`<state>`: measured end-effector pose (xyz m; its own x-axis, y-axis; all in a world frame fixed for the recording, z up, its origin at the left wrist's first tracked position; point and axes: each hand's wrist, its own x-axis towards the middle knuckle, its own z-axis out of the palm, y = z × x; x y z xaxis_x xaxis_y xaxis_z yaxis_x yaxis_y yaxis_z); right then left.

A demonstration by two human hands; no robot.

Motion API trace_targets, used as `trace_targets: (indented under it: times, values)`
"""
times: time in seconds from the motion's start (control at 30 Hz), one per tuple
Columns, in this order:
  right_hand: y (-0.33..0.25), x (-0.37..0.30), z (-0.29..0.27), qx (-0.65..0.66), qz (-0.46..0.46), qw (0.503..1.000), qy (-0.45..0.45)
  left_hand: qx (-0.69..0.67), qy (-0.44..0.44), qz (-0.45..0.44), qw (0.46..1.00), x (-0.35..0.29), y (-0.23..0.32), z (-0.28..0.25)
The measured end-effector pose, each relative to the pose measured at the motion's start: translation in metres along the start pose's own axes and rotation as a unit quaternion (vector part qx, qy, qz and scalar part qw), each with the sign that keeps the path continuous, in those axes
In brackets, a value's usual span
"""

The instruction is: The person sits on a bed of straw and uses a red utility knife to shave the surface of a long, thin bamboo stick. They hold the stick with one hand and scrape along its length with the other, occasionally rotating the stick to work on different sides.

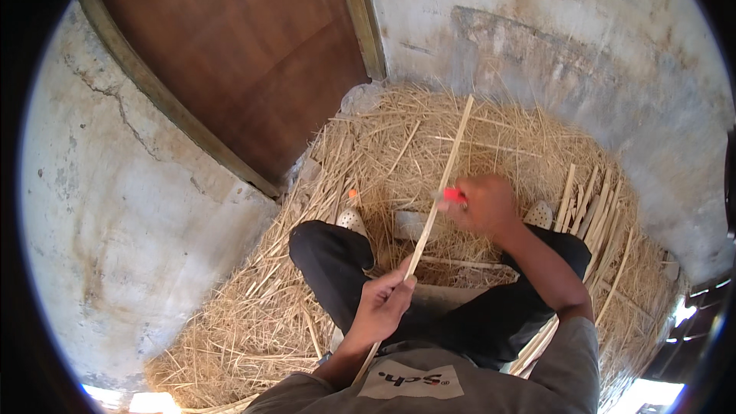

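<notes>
A long, pale bamboo strip slants away from my body, its far end pointing up toward the wall. My left hand is closed around its lower part, thumb on top, and the tail of the strip runs back past my wrist. In my right hand is a small red-handled knife, gripped in a fist. Its short greyish blade is blurred and lies against or right beside the strip, well above my left hand; I cannot tell whether it cuts in.
Straw-like shavings cover the floor around my legs. Split bamboo strips lie heaped at the right. A greyish block sits between my light perforated clogs. A brown door and stained walls enclose the far side.
</notes>
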<state>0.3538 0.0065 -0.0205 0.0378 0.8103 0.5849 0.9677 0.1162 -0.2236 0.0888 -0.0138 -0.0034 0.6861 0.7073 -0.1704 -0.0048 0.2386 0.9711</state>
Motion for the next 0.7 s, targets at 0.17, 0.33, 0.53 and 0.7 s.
trace_targets:
  times: [0.17,0.33,0.53,0.7]
  values:
    - [0.020,0.007,-0.002,0.032,0.064,0.997,0.028,-0.002,-0.019,0.012,1.000,0.004,0.003,0.001]
    - [0.016,0.009,-0.004,-0.008,-0.006,0.999,0.047,0.013,-0.018,0.009,1.000,0.000,0.000,-0.001]
    - [0.026,0.013,-0.003,0.013,0.041,0.998,0.045,-0.003,-0.027,-0.007,1.000,0.000,0.000,-0.001]
    - [0.043,0.014,-0.002,-0.022,0.015,0.998,0.062,0.000,-0.032,0.007,0.999,-0.006,-0.005,0.004]
